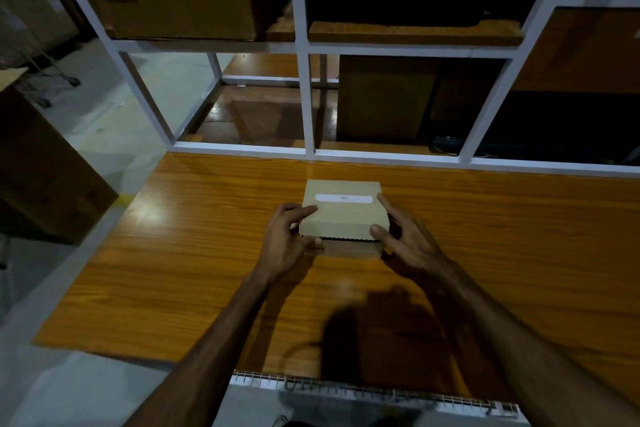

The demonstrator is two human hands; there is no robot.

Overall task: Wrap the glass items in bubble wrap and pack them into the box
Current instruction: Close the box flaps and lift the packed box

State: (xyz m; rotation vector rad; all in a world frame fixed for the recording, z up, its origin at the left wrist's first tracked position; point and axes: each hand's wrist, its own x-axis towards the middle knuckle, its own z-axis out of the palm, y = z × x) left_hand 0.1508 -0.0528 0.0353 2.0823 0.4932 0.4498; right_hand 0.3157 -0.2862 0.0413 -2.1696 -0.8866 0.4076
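A small flat cardboard box (pixel 341 215) with a white label strip on its lid lies in the middle of the wooden table (pixel 194 253). The lid is down, with a dark gap showing along the near edge. My left hand (pixel 285 241) holds the box's left side, its fingers on the lid and its thumb at the near left corner. My right hand (pixel 403 236) holds the right side, its thumb on the near right corner and its fingers along the right edge. No glass items or bubble wrap are in view.
A white metal shelf frame (pixel 306 94) stands behind the table with large cardboard cartons (pixel 384 97) on its wooden shelves. Another large carton (pixel 45 177) sits on the floor at the left. A wire grid edge (pixel 346 388) runs below the table's near side.
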